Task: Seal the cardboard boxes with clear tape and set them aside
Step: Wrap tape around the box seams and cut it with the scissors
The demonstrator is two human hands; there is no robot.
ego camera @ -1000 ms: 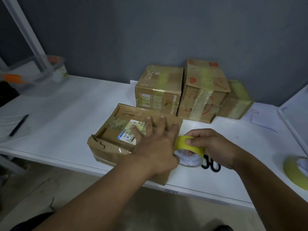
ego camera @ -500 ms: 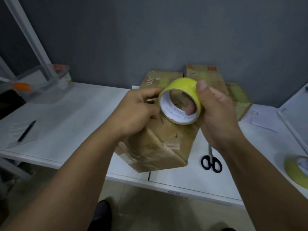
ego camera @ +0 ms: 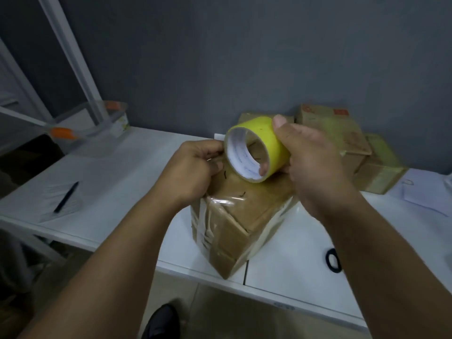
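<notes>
Grey wall (ego camera: 220,57); white table (ego camera: 127,167); dim light

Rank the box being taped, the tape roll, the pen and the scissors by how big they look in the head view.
1. Box, largest.
2. Tape roll, held close to the camera, so it may look bigger than it is.
3. Pen.
4. Scissors, mostly hidden by the right arm, so this place is unsure.

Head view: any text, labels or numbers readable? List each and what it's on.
None reads clearly.
Tape roll in the right hand: blue print on the white inner core, too blurred.
Rear cardboard box: red marks on top, too blurred.
Clear plastic bin: label on its side, too small.
</notes>
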